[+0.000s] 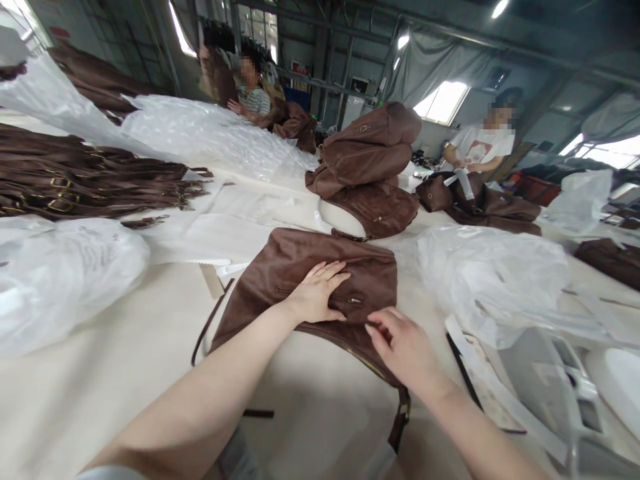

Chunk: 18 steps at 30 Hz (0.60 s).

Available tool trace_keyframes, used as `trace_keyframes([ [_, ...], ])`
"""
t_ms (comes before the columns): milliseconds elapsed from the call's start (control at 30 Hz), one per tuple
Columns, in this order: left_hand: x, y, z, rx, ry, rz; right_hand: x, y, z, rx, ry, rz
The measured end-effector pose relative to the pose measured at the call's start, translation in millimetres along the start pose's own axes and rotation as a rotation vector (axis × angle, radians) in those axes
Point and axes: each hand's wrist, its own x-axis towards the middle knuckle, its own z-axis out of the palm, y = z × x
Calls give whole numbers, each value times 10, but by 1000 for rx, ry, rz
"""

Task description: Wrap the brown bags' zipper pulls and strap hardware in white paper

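Note:
A brown leather handbag [280, 267] lies flat on the pale table in front of me, its curved zip edge turned toward my body. My left hand [320, 293] rests on its face with fingers stretched out, beside a small zip pocket with a metal pull [354, 301]. Over the bag's right side is my right hand [397, 337], its fingers curled with thumb and fingertips close together; whether anything is between them I cannot make out. A strap with a metal buckle [404, 410] hangs from the bag's near right corner, and a thin strap loop [207, 327] shows at its left.
More brown bags [370, 153] are piled just beyond. A heap of brown straps with buckles [65, 180] lies at left, near clear plastic bags [215, 133]. More plastic [490, 273] and a tape dispenser [560, 373] sit at right. Two people [255, 97] work across the table.

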Motion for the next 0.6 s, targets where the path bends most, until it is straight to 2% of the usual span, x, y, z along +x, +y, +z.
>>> trace_keyframes([
  [133, 29, 23, -19, -27, 49, -8, -281, -169, 225, 50, -106, -21],
  [200, 40, 72, -131, -60, 59, -22, -355, -139, 264, 24, -140, -52],
  [267, 33, 153, -351, -105, 60, -30, -381, -62, 274, 15, -155, -88],
  [367, -40, 265, -806, -123, 118, -106, -380, 80, 287, 42, -159, -137],
  [467, -218, 210, -1179, 45, 137, -331, -397, 175, 297, 71, -162, -165],
  [533, -379, 49, -1288, 228, 49, -570, -433, 193, 290, 66, -152, -156],
  [600, -528, -147, -1282, 312, -107, -874, -480, 182, 271, 50, -141, -130],
])
